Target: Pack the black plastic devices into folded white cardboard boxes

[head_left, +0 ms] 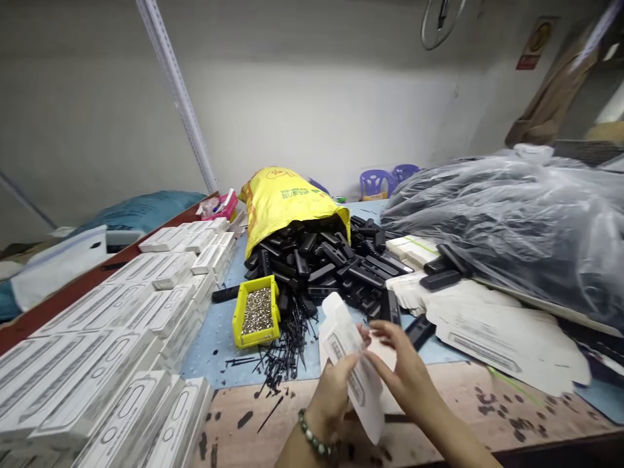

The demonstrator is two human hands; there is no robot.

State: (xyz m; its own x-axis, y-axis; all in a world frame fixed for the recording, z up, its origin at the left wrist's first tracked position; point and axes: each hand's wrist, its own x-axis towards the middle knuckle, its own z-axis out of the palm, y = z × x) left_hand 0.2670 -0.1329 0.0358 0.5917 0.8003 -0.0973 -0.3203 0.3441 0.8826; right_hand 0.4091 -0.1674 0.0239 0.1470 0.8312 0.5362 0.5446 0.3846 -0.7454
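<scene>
Low in the middle of the head view, a white printed carton [351,367], partly folded and tilted, is held between my hands. My left hand [331,393], a beaded bracelet at its wrist, grips the near left side with the thumb on the printed face. My right hand [397,364] has its fingers bent round the right edge, thumb and fingertips on the cardboard. Fingers behind the carton are hidden. Just beyond lies a pile of black plastic cases [336,263], spilling from a yellow sack [292,201].
Rows of white boxes [121,312] stand stacked at left. A yellow bin [238,328] holds small metal parts, beside scattered black pins [287,348]. Flat unfolded cartons [507,331] lie at right, before a large clear plastic bag [526,221]. Purple chairs [376,182] are behind.
</scene>
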